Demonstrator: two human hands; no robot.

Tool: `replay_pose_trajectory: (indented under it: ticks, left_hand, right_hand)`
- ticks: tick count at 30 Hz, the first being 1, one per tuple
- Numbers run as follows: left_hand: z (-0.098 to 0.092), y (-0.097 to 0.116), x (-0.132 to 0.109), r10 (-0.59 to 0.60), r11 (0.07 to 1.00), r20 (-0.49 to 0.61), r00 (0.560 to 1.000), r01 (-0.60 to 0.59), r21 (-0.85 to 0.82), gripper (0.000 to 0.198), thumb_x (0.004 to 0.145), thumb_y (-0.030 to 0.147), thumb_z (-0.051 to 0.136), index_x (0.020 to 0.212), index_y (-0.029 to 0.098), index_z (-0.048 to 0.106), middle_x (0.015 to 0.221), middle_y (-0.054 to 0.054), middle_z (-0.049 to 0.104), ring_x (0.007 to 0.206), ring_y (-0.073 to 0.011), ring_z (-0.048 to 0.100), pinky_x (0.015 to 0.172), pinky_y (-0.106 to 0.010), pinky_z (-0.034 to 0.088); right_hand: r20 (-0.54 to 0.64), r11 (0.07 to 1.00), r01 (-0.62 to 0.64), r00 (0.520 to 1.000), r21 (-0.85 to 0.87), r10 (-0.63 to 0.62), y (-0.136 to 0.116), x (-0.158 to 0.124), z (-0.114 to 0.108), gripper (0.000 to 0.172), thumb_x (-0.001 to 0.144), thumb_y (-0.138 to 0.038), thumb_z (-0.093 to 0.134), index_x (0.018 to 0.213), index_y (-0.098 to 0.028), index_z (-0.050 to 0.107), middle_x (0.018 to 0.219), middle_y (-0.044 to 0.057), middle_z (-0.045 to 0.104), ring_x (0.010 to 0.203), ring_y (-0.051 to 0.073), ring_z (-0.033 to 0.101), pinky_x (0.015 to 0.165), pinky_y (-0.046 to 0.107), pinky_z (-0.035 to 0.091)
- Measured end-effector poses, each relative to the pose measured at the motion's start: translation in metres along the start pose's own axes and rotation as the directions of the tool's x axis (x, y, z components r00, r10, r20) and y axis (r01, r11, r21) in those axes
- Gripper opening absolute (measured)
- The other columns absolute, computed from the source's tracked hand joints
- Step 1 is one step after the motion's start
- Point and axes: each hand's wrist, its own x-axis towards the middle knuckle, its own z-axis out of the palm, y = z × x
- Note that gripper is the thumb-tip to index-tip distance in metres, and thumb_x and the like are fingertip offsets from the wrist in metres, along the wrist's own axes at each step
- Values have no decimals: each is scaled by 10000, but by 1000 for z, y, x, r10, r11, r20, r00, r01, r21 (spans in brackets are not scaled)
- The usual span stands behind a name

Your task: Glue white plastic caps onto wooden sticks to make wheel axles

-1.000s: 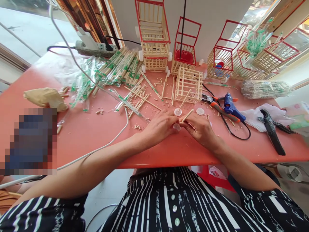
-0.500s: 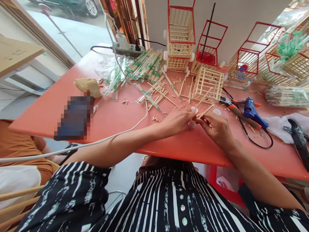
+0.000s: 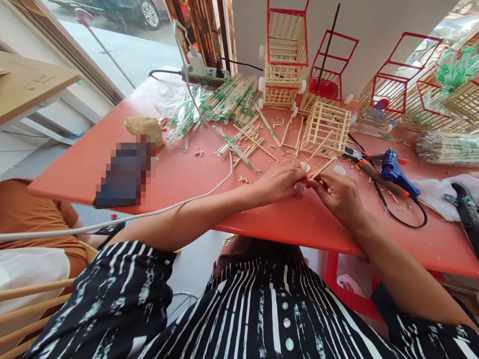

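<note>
My left hand (image 3: 285, 179) is closed at the fingertips, and a translucent plastic disc (image 3: 300, 187) shows just below them. A second pale disc (image 3: 305, 166) sits above those fingers. Close by on the right, my right hand (image 3: 339, 193) pinches a thin wooden stick (image 3: 325, 166) that slants up to the right. The stick's lower end meets my left fingertips, and the fingers hide how it touches the disc. Another disc (image 3: 339, 170) lies just behind my right hand. A small slatted wooden basket (image 3: 326, 127) stands beyond both hands, tilted.
Pliers (image 3: 368, 172) and a blue glue gun (image 3: 396, 172) lie to the right. Small red-framed carts (image 3: 286, 45) line the wall. Wrapped sticks (image 3: 232, 99) and loose offcuts cover the back left. A white cable (image 3: 175, 203) crosses my left forearm. A person (image 3: 41, 214) sits at left.
The view has shifted slightly, so the table appears a little farther right. My hands stay together in nearly the same pose, with the stick still in my right fingers.
</note>
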Motion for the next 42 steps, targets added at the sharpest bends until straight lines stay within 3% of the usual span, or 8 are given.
replay_pose_trajectory:
  ticks: [6, 17, 23, 38, 42]
  left_hand:
    - [5, -3, -3, 5, 1000, -60, 998, -4, 23, 105, 876, 187, 594, 900, 174, 696, 944, -67, 686, 930, -235, 593, 832, -342, 423]
    - [1, 1, -3, -22, 1000, -1, 1000, 22, -6, 94, 884, 187, 615, 801, 169, 655, 874, -56, 658, 867, -214, 581, 789, -319, 413]
    - [5, -3, -3, -17, 1000, -42, 999, 17, -1, 118, 864, 198, 644, 750, 173, 632, 867, -52, 643, 862, -212, 570, 772, -318, 400]
    - [0, 1, -5, 1, 1000, -12, 1000, -2, -13, 67, 892, 189, 629, 849, 158, 670, 928, -69, 654, 907, -225, 585, 826, -326, 424]
    - [-6, 5, -5, 19, 1000, -40, 999, -20, -15, 76, 916, 223, 609, 916, 157, 647, 984, -83, 674, 962, -238, 598, 865, -338, 437]
  right_hand:
    - [-5, 999, -18, 1000, 34, 18, 1, -2, 3, 259, 1028, -384, 577, 866, -211, 682, 800, 49, 734, 690, 183, 653, 656, 297, 463]
    - [33, 995, -63, 998, 78, 61, -2, -2, 3, 211, 1026, -335, 567, 898, -224, 692, 878, 57, 752, 752, 202, 670, 722, 318, 502]
    - [23, 995, -57, 998, 84, 55, -1, -3, 5, 229, 1036, -352, 552, 907, -215, 682, 865, 52, 743, 741, 189, 657, 715, 300, 490]
    - [-5, 997, -9, 1000, 80, 10, -1, -4, 5, 260, 1047, -350, 544, 919, -190, 703, 857, 52, 741, 730, 172, 647, 715, 282, 476]
    - [-69, 997, 4, 998, 76, 1, -2, -4, 0, 207, 1039, -333, 568, 944, -202, 697, 877, 40, 745, 742, 161, 651, 721, 277, 483]
